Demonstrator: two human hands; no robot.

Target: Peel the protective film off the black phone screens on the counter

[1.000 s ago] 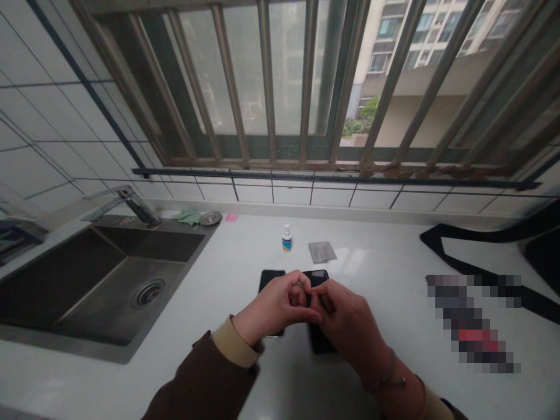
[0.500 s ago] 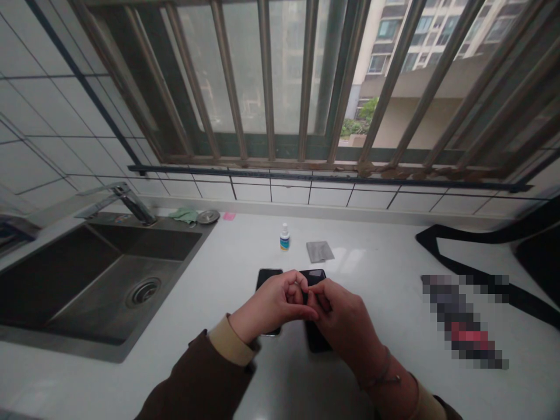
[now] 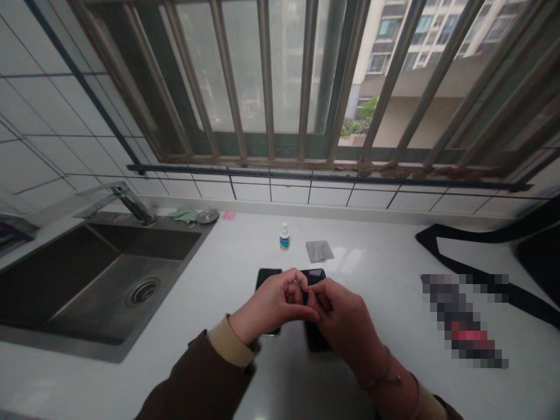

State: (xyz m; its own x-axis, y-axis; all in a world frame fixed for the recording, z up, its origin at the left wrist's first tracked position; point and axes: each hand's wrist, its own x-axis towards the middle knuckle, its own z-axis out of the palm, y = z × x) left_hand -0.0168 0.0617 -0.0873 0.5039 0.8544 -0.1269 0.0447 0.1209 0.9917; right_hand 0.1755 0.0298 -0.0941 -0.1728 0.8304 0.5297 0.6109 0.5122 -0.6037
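Note:
My left hand (image 3: 276, 300) and my right hand (image 3: 346, 315) meet over the counter, their fingertips touching. The left fingers are curled in, with the thumb stretched across to the right hand. My right hand is closed, thumb and forefinger pinched together against the left fingers. Whatever lies between the fingertips is too small or hidden to make out. Beneath the hands lie two dark phone-like slabs: a thinner one (image 3: 268, 275) partly under the left hand and a thicker black one (image 3: 318, 341) partly under the right. Beyond them stand a small white spray bottle (image 3: 284, 239) and a folded grey cloth (image 3: 319, 251).
At left a steel sink (image 3: 109, 345) is set into the white counter (image 3: 196, 373), with a chrome faucet (image 3: 133, 201) behind it. A green cloth (image 3: 184, 215), a round metal strainer (image 3: 207, 216) and a pink piece (image 3: 228, 216) sit nearby. A black strap (image 3: 472, 236) and a blurred-out item lie right.

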